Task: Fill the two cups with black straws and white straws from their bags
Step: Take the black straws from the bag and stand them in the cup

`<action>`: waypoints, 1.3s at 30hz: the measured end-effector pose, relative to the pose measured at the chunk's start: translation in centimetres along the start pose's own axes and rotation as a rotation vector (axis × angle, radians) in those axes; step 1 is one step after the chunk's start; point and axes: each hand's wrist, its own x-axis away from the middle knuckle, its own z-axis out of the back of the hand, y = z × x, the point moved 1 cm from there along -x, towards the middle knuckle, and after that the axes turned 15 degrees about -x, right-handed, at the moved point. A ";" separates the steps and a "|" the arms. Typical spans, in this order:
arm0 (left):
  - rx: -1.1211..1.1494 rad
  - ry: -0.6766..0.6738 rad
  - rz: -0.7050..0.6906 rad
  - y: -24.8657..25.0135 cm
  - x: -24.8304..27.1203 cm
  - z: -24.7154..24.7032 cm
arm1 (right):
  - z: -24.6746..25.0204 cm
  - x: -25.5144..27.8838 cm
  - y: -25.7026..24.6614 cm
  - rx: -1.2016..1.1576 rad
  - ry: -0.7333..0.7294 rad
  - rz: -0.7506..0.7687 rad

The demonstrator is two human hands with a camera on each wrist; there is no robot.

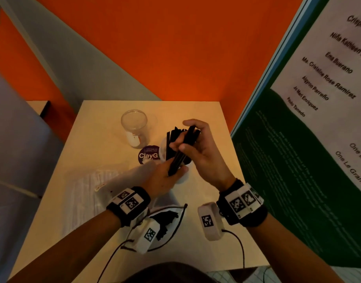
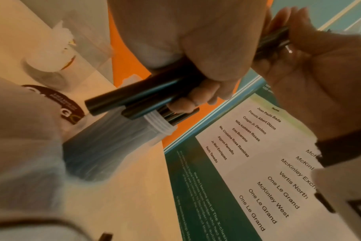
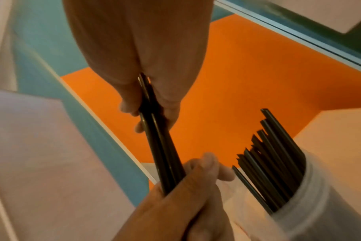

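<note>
Bundle of black straws [image 1: 182,149] is gripped at both ends, left hand [image 1: 165,176] low, right hand [image 1: 204,152] high, just above the cup of black straws [image 3: 295,195]. Best to square the ends, then drop them in upright. Empty cup [image 1: 134,127] sits near; white straws bag [image 1: 89,193] lies unemptied on the bench [image 1: 196,111].

A small bundle of black straws [image 1: 182,149] slants above the cup of black straws [image 1: 176,139], its lower end nearest the person and its upper end past the rim. That cup is translucent white, upright, with many black straws standing unevenly in it. The clear cup [image 1: 134,127] stands upright just left of it, while the bag of white straws [image 1: 87,193] lies flat nearer the person to its left, and the opened black-straw bag [image 1: 165,219] lies directly nearer the person.
</note>
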 end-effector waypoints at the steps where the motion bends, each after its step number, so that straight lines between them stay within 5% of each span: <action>1: 0.020 0.001 0.010 0.5 -0.6 0.1 | 0.2 -0.5 -0.2 0.032 -0.006 0.050; 5: 0.089 0.008 0.035 0.3 -2.8 1.3 | 3.0 -3.2 -1.7 0.040 0.153 0.218; 8: -0.149 0.100 0.047 -1.7 -4.2 2.6 | 5.0 -4.4 -0.6 0.086 0.286 0.236; 14: -0.387 0.002 0.233 -5.7 -7.2 3.0 | 7.4 -4.0 5.3 0.448 0.321 0.045; 19: -0.577 -0.179 0.299 -7.8 -10.3 3.4 | 10.0 -2.1 8.6 0.310 0.399 -0.198; 23: -0.763 -0.381 0.199 -8.5 -12.1 3.3 | 11.0 -3.5 11.4 0.456 0.281 -0.499; 27: -0.950 -0.446 0.010 -7.7 -13.2 2.9 | 10.6 -6.4 12.6 0.562 0.165 -0.498; 30: -0.863 -0.399 -0.043 -6.9 -13.3 2.4 | 9.7 -7.9 13.0 0.550 0.124 -0.420; 35: -0.322 -0.191 0.107 -6.6 -13.0 3.1 | 9.0 -7.9 13.2 0.397 0.208 -0.302; 39: -0.205 -0.182 0.201 -7.5 -12.5 3.2 | 9.9 -7.6 13.7 0.234 0.272 -0.317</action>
